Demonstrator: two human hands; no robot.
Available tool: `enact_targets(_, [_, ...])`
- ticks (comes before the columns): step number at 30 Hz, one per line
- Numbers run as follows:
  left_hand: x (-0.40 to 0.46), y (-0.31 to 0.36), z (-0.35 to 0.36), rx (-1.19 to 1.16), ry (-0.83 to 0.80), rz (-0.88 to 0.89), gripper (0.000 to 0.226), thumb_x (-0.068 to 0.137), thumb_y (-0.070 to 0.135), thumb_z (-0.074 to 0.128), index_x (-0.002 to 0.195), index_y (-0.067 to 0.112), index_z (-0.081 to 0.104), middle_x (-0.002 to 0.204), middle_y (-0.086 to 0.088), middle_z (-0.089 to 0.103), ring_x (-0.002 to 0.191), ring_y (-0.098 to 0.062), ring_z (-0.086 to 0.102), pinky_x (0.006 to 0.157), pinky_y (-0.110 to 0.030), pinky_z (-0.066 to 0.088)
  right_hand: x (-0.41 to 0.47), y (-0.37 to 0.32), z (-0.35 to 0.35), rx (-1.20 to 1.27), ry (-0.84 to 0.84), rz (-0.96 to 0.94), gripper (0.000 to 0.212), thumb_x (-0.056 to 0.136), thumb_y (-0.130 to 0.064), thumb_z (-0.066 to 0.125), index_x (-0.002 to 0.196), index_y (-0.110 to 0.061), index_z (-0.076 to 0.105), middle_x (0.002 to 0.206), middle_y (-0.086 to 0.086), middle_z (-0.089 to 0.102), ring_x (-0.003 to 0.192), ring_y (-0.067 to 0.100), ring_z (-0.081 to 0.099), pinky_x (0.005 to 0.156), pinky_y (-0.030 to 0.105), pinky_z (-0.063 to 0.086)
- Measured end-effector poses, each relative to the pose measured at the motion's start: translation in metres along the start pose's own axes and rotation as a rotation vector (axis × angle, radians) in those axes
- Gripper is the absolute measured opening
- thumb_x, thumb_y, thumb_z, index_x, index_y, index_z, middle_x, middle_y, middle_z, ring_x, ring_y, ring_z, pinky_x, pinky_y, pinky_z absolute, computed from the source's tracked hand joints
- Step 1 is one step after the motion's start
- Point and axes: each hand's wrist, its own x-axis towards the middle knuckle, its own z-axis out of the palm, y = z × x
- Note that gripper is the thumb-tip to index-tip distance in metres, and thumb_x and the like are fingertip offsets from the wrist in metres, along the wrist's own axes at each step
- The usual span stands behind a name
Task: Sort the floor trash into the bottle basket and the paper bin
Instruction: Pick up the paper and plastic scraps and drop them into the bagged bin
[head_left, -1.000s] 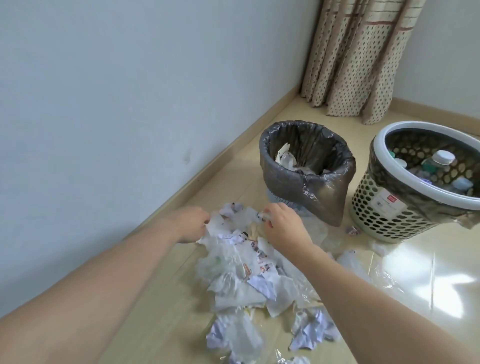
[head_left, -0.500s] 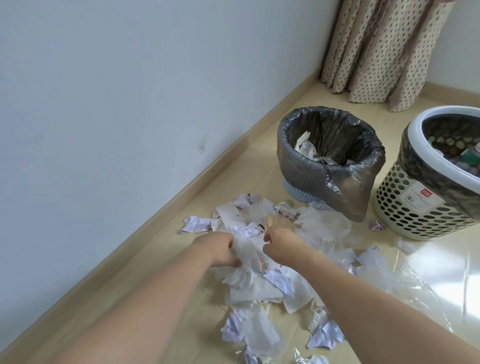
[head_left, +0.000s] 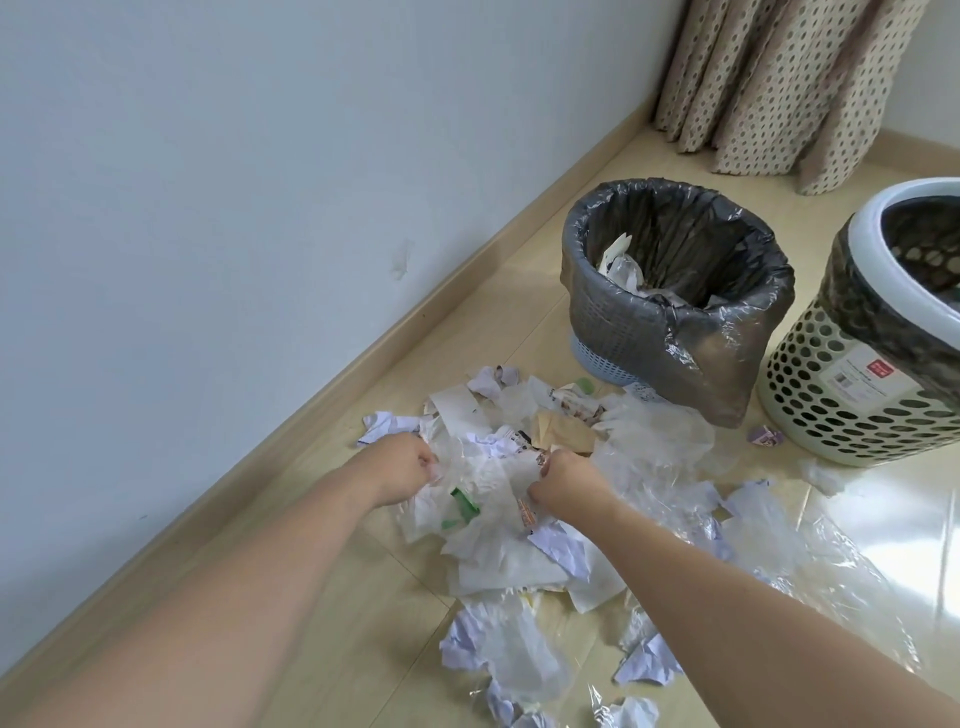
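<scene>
Both hands were down in the heap of crumpled white paper and tissue (head_left: 498, 519) on the pale wood-look floor (head_left: 332, 613). The left hand (head_left: 402, 470) had its fingers curled into the heap's left edge, pinching thin white sheeting. The right hand (head_left: 563, 480) was closed the same way on the sheets just right of centre. Between the 2 grips lay a stretch of wrinkled tissue with a small green scrap (head_left: 464, 503) showing through it.

The step in hand appeared to be gathering a bundle of paper. To do it well, the 2 hands should probably draw toward each other and bunch the sheets before lifting, so loose scraps do not trail off. Clear plastic film (head_left: 769, 545) spread to the right of the right hand and overlapped the paper; it should be checked before the bundle goes in.

The round bin lined with a grey-black plastic bag (head_left: 675, 306) stood beyond the right hand, well apart from it, with some white paper already inside. The white perforated plastic basket with a pale rim (head_left: 857, 405) stood further right; its contents could not be made out. No bottle was visible on the floor. Crumpled lilac-white balls (head_left: 558, 548) lay nearer the person than the grips, and 1 small printed scrap (head_left: 764, 435) sat between the 2 containers.
</scene>
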Motion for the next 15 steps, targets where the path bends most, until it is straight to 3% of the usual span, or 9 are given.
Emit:
enact_targets(3, [-0.012, -0.005, -0.012, -0.096, -0.019, -0.038, 0.031, 0.095, 0.027, 0.058, 0.065, 0.019, 0.057, 0.062, 0.004, 0.046, 0.058, -0.011, 0.043, 0.057, -0.024, 0.034, 0.0, -0.001, 0.0, -0.004, -0.012, -0.02, 0.025, 0.082, -0.005, 0.05, 0.062, -0.016, 0.039, 0.061, -0.001, 0.043, 0.052, 0.011, 0.04, 0.043, 0.022, 0.028])
enact_targets(7, [-0.022, 0.0, -0.025, -0.232, 0.054, -0.044, 0.009, 0.089, 0.018, 0.067, 0.09, 0.018, 0.076, 0.076, 0.011, 0.058, 0.074, -0.009, 0.049, 0.058, -0.017, 0.037, -0.009, -0.008, -0.018, 0.019, 0.037, -0.098, 0.026, 0.087, -0.014, 0.054, 0.063, -0.012, 0.047, 0.059, 0.0, 0.047, 0.054, 0.015, 0.045, 0.046, 0.02, 0.034])
enact_targets(9, [-0.025, 0.008, -0.032, -0.296, 0.073, -0.038, 0.007, 0.085, 0.013, 0.069, 0.086, 0.016, 0.075, 0.08, 0.004, 0.065, 0.072, -0.011, 0.056, 0.062, -0.02, 0.045, -0.018, -0.01, -0.032, -0.004, 0.084, -0.17, 0.029, 0.087, -0.016, 0.056, 0.06, -0.012, 0.046, 0.058, 0.0, 0.047, 0.058, 0.017, 0.047, 0.047, 0.022, 0.035])
enact_targets(11, [-0.028, 0.019, -0.038, -0.327, 0.034, -0.028, 0.005, 0.083, 0.009, 0.069, 0.084, 0.015, 0.069, 0.08, -0.001, 0.066, 0.07, -0.014, 0.06, 0.064, -0.025, 0.048, -0.027, -0.011, -0.046, -0.02, 0.125, -0.221, 0.019, 0.085, -0.017, 0.058, 0.069, -0.008, 0.057, 0.064, 0.002, 0.054, 0.065, 0.019, 0.052, 0.054, 0.026, 0.042])
enact_targets(13, [-0.029, 0.031, -0.043, -0.355, -0.013, -0.011, 0.008, 0.084, 0.009, 0.069, 0.082, 0.016, 0.065, 0.078, 0.0, 0.065, 0.072, -0.015, 0.062, 0.066, -0.027, 0.049, -0.036, -0.012, -0.061, -0.025, 0.144, -0.259, 0.013, 0.084, -0.017, 0.061, 0.079, -0.005, 0.063, 0.071, 0.001, 0.058, 0.069, 0.018, 0.054, 0.057, 0.027, 0.042])
enact_targets(15, [-0.032, 0.043, -0.048, -0.363, -0.036, 0.003, 0.007, 0.087, 0.012, 0.068, 0.081, 0.015, 0.065, 0.071, 0.001, 0.061, 0.068, -0.014, 0.057, 0.064, -0.026, 0.048, -0.043, -0.014, -0.077, -0.012, 0.137, -0.277, 0.011, 0.083, -0.017, 0.065, 0.076, -0.008, 0.063, 0.075, -0.001, 0.058, 0.072, 0.016, 0.054, 0.056, 0.025, 0.041])
